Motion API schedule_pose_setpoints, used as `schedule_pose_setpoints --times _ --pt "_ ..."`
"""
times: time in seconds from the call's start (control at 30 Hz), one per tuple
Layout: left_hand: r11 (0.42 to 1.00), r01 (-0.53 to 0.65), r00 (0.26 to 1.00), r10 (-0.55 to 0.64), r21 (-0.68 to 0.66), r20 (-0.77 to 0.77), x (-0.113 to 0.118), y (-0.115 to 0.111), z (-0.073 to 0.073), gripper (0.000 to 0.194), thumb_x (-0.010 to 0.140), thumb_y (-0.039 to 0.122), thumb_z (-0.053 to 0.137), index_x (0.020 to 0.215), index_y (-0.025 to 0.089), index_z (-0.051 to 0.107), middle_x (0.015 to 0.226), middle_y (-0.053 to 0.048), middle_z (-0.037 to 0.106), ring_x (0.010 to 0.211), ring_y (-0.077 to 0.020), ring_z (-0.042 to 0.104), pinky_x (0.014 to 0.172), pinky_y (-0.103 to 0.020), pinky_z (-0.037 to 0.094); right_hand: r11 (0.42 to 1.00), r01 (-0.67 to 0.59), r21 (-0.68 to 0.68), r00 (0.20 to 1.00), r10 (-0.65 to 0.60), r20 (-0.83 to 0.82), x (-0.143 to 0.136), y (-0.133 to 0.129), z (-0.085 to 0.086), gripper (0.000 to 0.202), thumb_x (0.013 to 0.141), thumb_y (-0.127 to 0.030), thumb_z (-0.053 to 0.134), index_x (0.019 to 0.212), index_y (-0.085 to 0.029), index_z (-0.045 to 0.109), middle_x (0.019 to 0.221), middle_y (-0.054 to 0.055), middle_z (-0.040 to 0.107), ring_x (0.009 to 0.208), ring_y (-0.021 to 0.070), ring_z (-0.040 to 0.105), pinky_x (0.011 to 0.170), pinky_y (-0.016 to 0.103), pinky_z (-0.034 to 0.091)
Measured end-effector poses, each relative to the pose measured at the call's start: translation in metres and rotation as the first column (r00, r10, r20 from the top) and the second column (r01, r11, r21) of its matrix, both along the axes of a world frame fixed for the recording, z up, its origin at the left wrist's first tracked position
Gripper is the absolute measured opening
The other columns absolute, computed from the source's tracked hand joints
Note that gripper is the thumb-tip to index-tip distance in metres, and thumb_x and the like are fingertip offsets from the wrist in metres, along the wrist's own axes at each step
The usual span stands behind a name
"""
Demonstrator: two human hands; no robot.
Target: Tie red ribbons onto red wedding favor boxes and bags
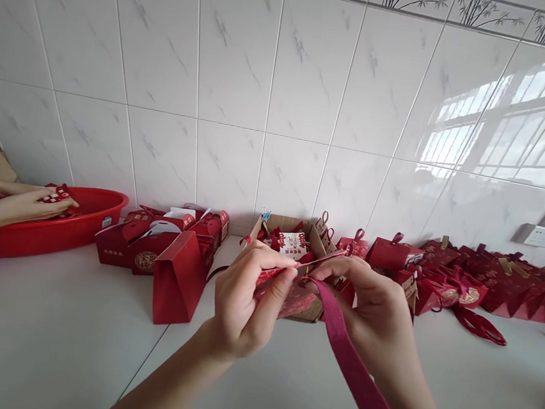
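Observation:
My left hand [251, 296] pinches the left edge of a red printed card piece [295, 297] in front of me, thumb on top. At its right side my right hand [372, 301] has its fingers closed on the end of a dark red ribbon [343, 346], close against the card. The ribbon hangs down toward the bottom right of the view. My right fingertips are partly hidden behind the card and ribbon. Just behind my hands stands an open cardboard box [317, 242] holding red and white pieces.
Folded red boxes [129, 242] and an upright red box [179, 279] stand left of centre. Several red boxes with ribbons [510, 285] line the wall at right. Another person's hands [36, 207] hold a red-and-white item over a red basin [9, 237].

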State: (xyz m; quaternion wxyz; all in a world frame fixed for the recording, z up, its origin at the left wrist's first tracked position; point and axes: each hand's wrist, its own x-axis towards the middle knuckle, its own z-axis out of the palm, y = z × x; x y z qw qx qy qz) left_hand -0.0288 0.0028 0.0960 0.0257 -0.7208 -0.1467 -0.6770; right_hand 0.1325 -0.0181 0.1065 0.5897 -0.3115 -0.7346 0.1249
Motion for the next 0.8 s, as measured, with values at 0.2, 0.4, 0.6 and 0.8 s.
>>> schedule_pose_setpoints --times 0.2,0.4,0.6,0.8 --pt "0.999 0.027 0.999 -0.028 -0.027 -0.017 -0.002 0.001 -0.005 0.019 0.083 0.002 0.057 0.096 0.015 0.061 0.081 -0.005 0.064 0.074 -0.0139 0.058 0.066 -0.029 0.049 0.999 0.025 -0.043 1.0 -0.025 -0.001 0.001 -0.002 0.002 0.014 0.08 -0.013 0.064 0.082 -0.026 0.068 0.081 -0.002 0.073 0.076 0.0185 0.064 0.071 0.035 0.048" --pt "0.999 0.046 0.999 -0.046 -0.024 0.001 -0.002 0.001 -0.006 0.02 0.083 0.001 0.058 0.098 0.015 0.061 0.081 -0.005 0.064 0.075 -0.0142 0.058 0.068 -0.03 0.049 0.98 0.143 0.141 0.99 -0.144 -0.004 -0.004 -0.002 -0.001 0.017 0.08 -0.011 0.065 0.08 -0.027 0.068 0.074 -0.004 0.071 0.067 0.0151 0.061 0.073 0.036 0.045" --pt "0.997 0.071 0.997 -0.072 0.02 0.036 -0.003 0.0 -0.005 0.021 0.082 0.001 0.056 0.098 0.014 0.06 0.08 -0.004 0.061 0.074 -0.0147 0.056 0.067 -0.031 0.047 0.899 0.366 0.242 0.921 -0.313 -0.232 -0.012 -0.001 -0.004 0.022 0.071 -0.019 0.076 0.089 -0.027 0.065 0.094 0.003 0.058 0.093 0.0212 0.057 0.081 0.038 0.047" --pt "0.985 0.162 0.987 -0.161 0.065 -0.015 -0.007 -0.001 -0.002 0.014 0.088 0.014 0.049 0.1 0.016 0.057 0.082 -0.008 0.064 0.072 -0.0179 0.058 0.062 -0.033 0.047 0.969 -0.224 -0.103 0.933 0.183 -0.309 -0.02 0.003 -0.006 0.043 0.081 -0.032 0.067 0.118 -0.025 0.047 0.099 0.006 0.061 0.083 0.0185 0.062 0.069 0.032 0.054"
